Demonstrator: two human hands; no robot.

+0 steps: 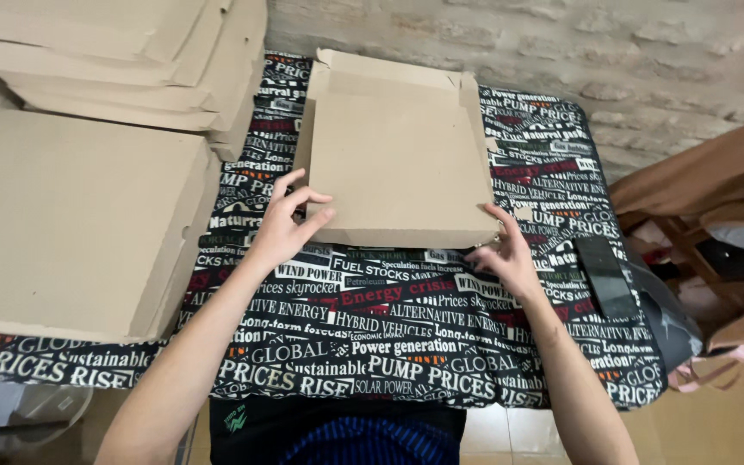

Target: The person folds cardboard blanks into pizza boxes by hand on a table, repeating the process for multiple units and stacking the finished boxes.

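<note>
Printed cloth (406, 340) w/ cardboard box (402, 159); left hand (282, 228) & right hand (505, 258) pinch its near corners.

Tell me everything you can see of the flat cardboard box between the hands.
The flat brown cardboard box is plain and square-ish, lying flat on the black printed tablecloth. Its far edge shows raised side flaps with notched corners. The left hand grips its near left corner with its fingers on top; the right hand touches its near right corner.
</note>
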